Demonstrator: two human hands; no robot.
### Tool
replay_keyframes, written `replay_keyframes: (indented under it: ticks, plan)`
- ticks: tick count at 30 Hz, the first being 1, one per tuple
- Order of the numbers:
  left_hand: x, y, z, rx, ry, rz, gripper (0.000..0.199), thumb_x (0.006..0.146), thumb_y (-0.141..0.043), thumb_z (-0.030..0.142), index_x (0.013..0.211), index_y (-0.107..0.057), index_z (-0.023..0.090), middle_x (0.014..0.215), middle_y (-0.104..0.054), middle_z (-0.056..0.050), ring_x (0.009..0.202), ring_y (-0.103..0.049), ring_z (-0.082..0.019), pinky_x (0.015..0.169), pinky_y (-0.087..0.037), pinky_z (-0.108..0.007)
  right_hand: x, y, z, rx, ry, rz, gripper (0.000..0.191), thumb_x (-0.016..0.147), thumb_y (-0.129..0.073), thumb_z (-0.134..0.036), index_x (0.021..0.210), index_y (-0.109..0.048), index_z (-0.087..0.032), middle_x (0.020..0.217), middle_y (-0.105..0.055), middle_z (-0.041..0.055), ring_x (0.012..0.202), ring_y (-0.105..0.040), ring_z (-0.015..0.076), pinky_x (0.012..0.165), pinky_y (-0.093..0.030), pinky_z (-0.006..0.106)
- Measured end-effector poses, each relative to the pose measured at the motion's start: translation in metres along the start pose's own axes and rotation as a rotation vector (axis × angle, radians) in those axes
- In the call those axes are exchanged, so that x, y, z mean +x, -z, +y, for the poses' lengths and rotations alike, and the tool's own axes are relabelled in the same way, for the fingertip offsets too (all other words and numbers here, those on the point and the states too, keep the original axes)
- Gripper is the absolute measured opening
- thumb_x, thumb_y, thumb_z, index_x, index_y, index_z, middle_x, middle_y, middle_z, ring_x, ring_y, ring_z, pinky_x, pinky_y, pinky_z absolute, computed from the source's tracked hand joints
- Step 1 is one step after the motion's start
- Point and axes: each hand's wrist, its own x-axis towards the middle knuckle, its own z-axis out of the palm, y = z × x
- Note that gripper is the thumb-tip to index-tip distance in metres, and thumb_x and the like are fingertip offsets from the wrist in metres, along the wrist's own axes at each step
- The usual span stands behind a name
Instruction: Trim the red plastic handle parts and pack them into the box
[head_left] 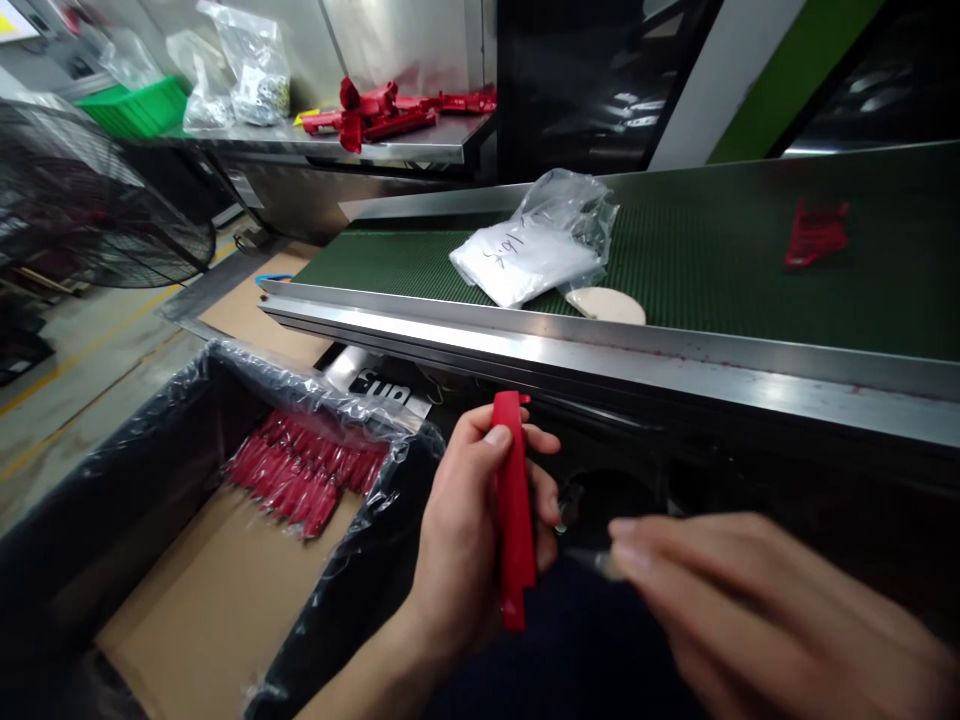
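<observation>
My left hand (465,520) is closed around a long, narrow red plastic part (514,500), held nearly upright with the thumb on its face. The part has a small peg near its top and a stepped lower end. To the right, my right hand (757,600) is smeared by motion, with thumb and fingers pinched together. A small, thin, pointed blade-like tool (596,562) sticks out from its fingertips towards the red part, apart from it. Most of that tool is hidden in the fingers.
A green conveyor belt (697,270) runs behind a metal rail (600,365). It carries a plastic bag of white material (525,260), a pale disc (606,305) and another red part (817,235). Left, a black plastic-lined bin (97,510) contains several bagged red parts (300,465). A fan (97,200) stands beyond.
</observation>
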Motion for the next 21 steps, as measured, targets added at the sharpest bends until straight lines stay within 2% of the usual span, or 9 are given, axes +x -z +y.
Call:
replay_keyframes:
  ticks: [3,6,9,13,19,21]
  plan:
    - [-0.008,0.000,-0.002,0.094,0.077,-0.055,0.018,0.088,-0.060,0.033,0.098,-0.050,0.022,0.070,-0.060,0.003,0.041,-0.042,-0.005,0.037,-0.037,-0.015,0.009,0.012,0.013,0.032,-0.036,-0.034,0.046,0.084,-0.053,0.000,0.127,-0.058,-0.017,0.118,-0.061,0.0103,0.108,-0.059,0.0206,0.084,-0.051,0.033]
    - [-0.017,-0.002,-0.004,0.147,0.117,-0.057,0.024,0.084,-0.066,0.031,0.094,-0.048,0.021,0.058,-0.052,0.006,0.039,-0.042,-0.004,0.037,-0.035,-0.013,0.019,0.014,0.017,-0.025,-0.044,-0.048,0.042,0.086,-0.051,-0.001,0.125,-0.059,-0.016,0.113,-0.063,0.0108,0.102,-0.060,0.0202,0.079,-0.051,0.033]
    - [-0.023,-0.005,-0.005,0.217,0.137,-0.007,0.026,0.083,-0.067,0.034,0.093,-0.048,0.021,0.058,-0.050,0.006,0.040,-0.040,-0.003,0.038,-0.034,-0.012,0.023,0.010,0.015,-0.086,-0.040,-0.056,0.036,0.089,-0.051,-0.005,0.121,-0.063,-0.016,0.107,-0.066,0.0101,0.095,-0.061,0.0199,0.071,-0.049,0.032]
    - [-0.026,-0.010,-0.005,0.245,0.153,-0.009,0.025,0.084,-0.066,0.035,0.094,-0.048,0.021,0.058,-0.048,0.007,0.041,-0.038,-0.002,0.040,-0.033,-0.012,0.019,0.007,0.013,-0.106,-0.073,-0.043,0.041,0.089,-0.050,-0.004,0.126,-0.060,-0.018,0.112,-0.065,0.0096,0.097,-0.059,0.0213,0.074,-0.046,0.034]
    - [-0.028,-0.014,-0.006,0.225,0.132,0.033,0.027,0.081,-0.070,0.034,0.094,-0.049,0.021,0.077,-0.054,0.004,0.043,-0.040,0.000,0.041,-0.034,-0.013,0.018,0.009,0.013,-0.139,-0.046,-0.043,0.039,0.088,-0.051,-0.003,0.123,-0.063,-0.017,0.109,-0.066,0.0080,0.092,-0.057,0.0190,0.071,-0.044,0.032]
    - [-0.028,-0.014,-0.006,0.229,0.128,0.036,0.027,0.081,-0.070,0.033,0.094,-0.050,0.021,0.076,-0.054,0.004,0.042,-0.040,0.000,0.041,-0.033,-0.014,0.018,0.009,0.014,-0.129,-0.049,-0.041,0.039,0.088,-0.051,-0.003,0.123,-0.063,-0.017,0.109,-0.066,0.0082,0.093,-0.057,0.0191,0.072,-0.044,0.033]
